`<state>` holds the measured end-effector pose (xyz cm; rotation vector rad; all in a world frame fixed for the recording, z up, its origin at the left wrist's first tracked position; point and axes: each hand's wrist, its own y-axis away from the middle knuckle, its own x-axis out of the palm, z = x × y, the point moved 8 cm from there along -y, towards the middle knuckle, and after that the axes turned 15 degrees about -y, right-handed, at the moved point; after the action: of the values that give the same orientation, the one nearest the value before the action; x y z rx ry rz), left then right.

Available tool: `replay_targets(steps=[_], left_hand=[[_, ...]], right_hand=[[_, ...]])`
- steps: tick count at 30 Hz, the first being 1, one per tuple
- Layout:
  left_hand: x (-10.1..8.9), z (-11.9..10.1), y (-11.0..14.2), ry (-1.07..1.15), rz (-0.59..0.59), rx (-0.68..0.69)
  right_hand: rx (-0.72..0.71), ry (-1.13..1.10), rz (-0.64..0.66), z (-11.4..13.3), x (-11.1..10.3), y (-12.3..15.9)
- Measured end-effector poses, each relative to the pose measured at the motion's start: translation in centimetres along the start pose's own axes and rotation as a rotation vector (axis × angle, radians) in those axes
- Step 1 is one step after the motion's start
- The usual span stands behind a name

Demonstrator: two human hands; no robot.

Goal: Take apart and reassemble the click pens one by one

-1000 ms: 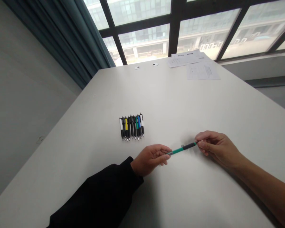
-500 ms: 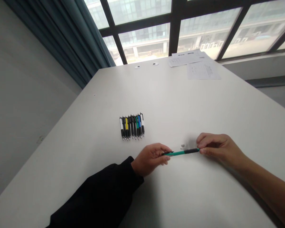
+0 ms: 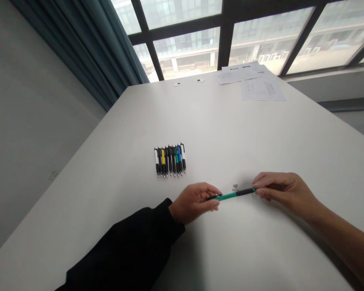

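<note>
A green pen (image 3: 229, 196) with a black grip is held nearly level above the white table, between both hands. My left hand (image 3: 195, 202) is closed around its clip end. At the other end, the thumb and fingers of my right hand (image 3: 280, 190) pinch the green tip just past the black grip. Whatever lies inside the right fingertips is hidden. Just behind the pen, a small shiny metallic piece (image 3: 235, 186) rests on the tabletop. A row of pens (image 3: 170, 161) lies side by side beyond my left hand, with black, white, yellow, green and blue barrels.
The white table (image 3: 206, 121) runs back to the window. Sheets of paper (image 3: 262, 88) lie at its far right. Two small oval white pieces with dark spots (image 3: 200, 80) sit near the far edge. A blue-grey curtain (image 3: 87, 48) hangs at the left.
The whole view has shifted slightly. Both hands keep the same hold on the green pen, with hardly any movement; the row of pens looks the same.
</note>
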<state>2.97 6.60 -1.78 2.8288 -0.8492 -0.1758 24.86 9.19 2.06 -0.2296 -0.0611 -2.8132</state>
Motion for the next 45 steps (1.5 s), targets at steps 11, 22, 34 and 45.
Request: replay_targets(steps=[11,22,34,45], left_hand=[[0.7,-2.4,0.4,-0.485,0.022,0.308],[0.2,-1.7,0.2,-0.281,0.027,0.182],[0.5,-0.6,0.2,-0.062,0.058,0.075],[0.2,-1.9,0.3,-0.327,0.055,0.132]], right_hand=[[0.012,-0.142,0.086,-0.4,2.2,0.3],[-0.079,0.349,0.146,-0.1,1.7,0.1],[-0.309,0.906,0.307,-1.2,3.4,0.6],[-0.565,0.812,0.005,1.1,1.5,1.1]])
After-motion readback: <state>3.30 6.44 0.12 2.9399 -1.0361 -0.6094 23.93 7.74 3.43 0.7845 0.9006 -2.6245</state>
